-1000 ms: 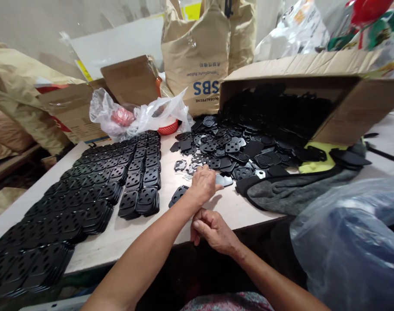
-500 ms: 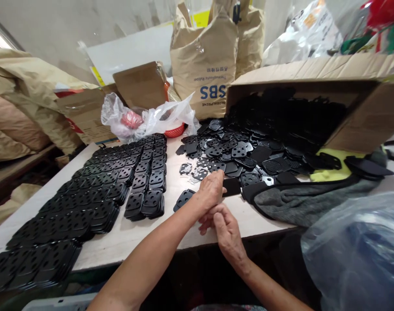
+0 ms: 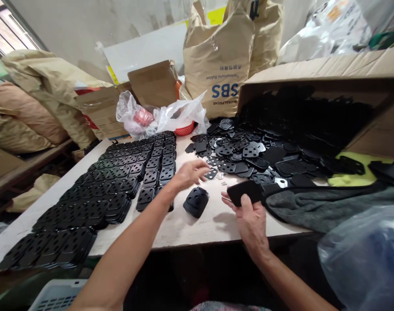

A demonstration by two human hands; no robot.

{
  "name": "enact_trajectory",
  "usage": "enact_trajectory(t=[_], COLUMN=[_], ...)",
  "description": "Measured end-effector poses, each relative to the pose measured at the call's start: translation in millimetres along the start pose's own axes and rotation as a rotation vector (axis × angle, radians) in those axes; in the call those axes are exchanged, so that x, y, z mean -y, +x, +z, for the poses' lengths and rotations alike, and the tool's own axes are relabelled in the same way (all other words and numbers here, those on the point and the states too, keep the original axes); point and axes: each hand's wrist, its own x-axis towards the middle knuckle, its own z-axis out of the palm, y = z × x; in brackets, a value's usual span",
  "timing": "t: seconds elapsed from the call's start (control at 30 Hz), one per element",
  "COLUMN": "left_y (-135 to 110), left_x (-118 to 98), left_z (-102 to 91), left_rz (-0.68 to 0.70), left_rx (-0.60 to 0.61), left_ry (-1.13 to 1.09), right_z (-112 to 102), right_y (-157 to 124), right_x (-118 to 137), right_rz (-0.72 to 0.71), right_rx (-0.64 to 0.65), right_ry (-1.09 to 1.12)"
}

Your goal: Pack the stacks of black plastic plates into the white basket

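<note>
My right hand [image 3: 252, 220] grips a flat black pad [image 3: 245, 192] with rounded corners, thumb on top and fingers beneath, above the table's front part. My left hand [image 3: 191, 173], somewhat blurred, hovers with loosely bent fingers apart and nothing visible in them. Below it stands a small stack of black pads [image 3: 196, 201] with round holes. Beyond and right of the left hand spreads a loose heap of black pads [image 3: 237, 147], some with holes, some ribbed. A few small pale bits [image 3: 220, 175] lie at the heap's near edge.
Neat rows of stacked black pads [image 3: 96, 190] fill the table's left side. An open cardboard box [image 3: 372, 138] lies behind the heap. A grey cloth [image 3: 290, 207] is at the right, and a red basket [image 3: 184, 129] with plastic bags stands at the back.
My hands have moved apart from being together. The left moved left and up; the right moved right and now has a black pad in it. The view has shifted slightly.
</note>
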Motion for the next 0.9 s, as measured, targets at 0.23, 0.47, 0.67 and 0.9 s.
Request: enact_trajectory(t=[0.23, 0.47, 0.67, 0.9], left_y=[32.9, 37.7, 40.6, 8.3], left_x=[67.9, 73.7, 63.2, -2.3], left_z=[-19.1, -1.0, -4.2, 24.1], left_rz=[-0.112, -0.130, -0.134, 0.047], left_rx=[-0.188, -0.132, -0.145, 0.028], left_ry=[0.499, 0.541, 0.439, -0.192], right_z=[-9.7, -8.2, -7.3, -11.3], right_y=[17.5, 14.9, 13.9, 10.1], right_x=[0.5, 1.6, 4.0, 5.3], right_rz=[0.085, 0.138, 0.162, 0.232], right_rx=[0.040, 0.057, 0.030, 0.185], right_ry=[0.102, 0.088, 0.055, 0.093])
